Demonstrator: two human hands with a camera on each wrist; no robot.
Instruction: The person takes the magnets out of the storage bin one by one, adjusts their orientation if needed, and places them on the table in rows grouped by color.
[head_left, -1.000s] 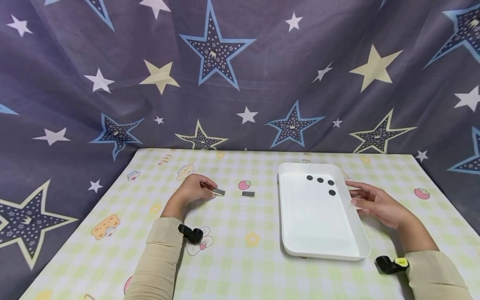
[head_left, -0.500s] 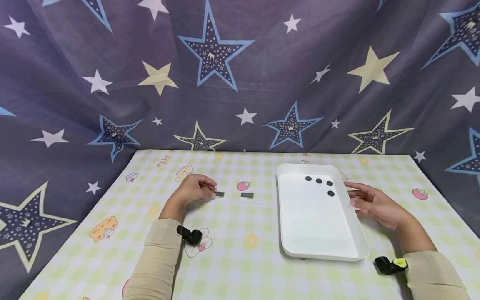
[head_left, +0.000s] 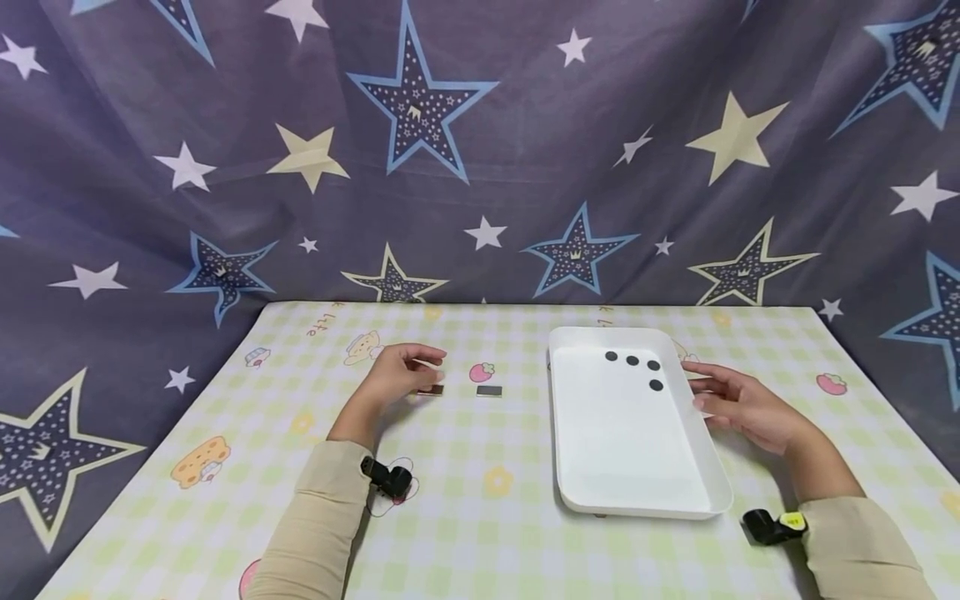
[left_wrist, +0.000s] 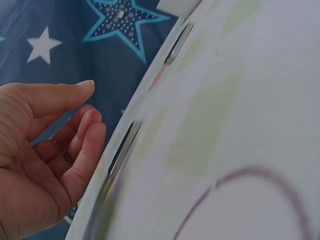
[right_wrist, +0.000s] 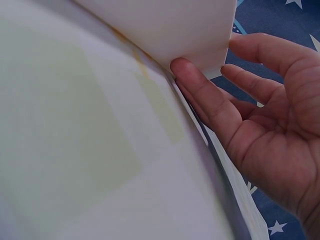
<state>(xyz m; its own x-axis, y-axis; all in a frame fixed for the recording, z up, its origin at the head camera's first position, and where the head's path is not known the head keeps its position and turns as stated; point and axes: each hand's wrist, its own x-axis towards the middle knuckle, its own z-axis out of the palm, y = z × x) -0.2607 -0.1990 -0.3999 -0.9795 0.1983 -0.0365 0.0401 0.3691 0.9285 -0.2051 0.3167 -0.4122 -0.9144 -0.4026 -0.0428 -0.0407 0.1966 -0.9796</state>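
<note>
My left hand (head_left: 396,372) hovers just over a small dark rectangular block with a shiny edge (head_left: 430,390), fingers loosely bent. In the left wrist view a gap shows between its fingertips and this block (left_wrist: 124,150), which lies flat on the cloth. A matching block (head_left: 489,391) lies a little to the right, in line with it. On the right, a shallow white tray (head_left: 628,467) holds several black discs (head_left: 632,361) near its far end. Fingertips of my right hand (head_left: 757,412) rest against the tray's right wall; the right wrist view has them on its outer side (right_wrist: 200,30).
A checked cloth with cartoon prints (head_left: 465,517) covers the table. Behind it hangs a dark curtain with stars (head_left: 450,208). Cloth lies between the two blocks and the tray. Each wrist carries a small black camera (head_left: 386,477).
The left fingers held the left block slightly tilted a second ago; they have let go and parted, and it lies flat. The right hand stays at the tray. The head view shifts slightly.
</note>
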